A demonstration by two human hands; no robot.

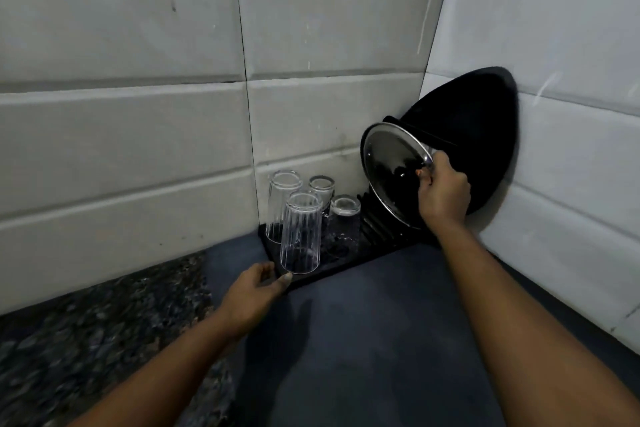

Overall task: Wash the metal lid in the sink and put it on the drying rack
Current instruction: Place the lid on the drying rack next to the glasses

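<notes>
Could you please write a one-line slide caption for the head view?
Right hand sets the lid upright in the drying rack beside upturned glasses; left hand steadies the rack's edge.

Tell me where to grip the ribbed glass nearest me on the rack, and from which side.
Grip the nearest ribbed glass around its side wall at mid-height, coming from the front left. It stands mouth down, so there is no rim to hook, and other glasses crowd behind and right. The left hand is already at the rack edge.
</notes>
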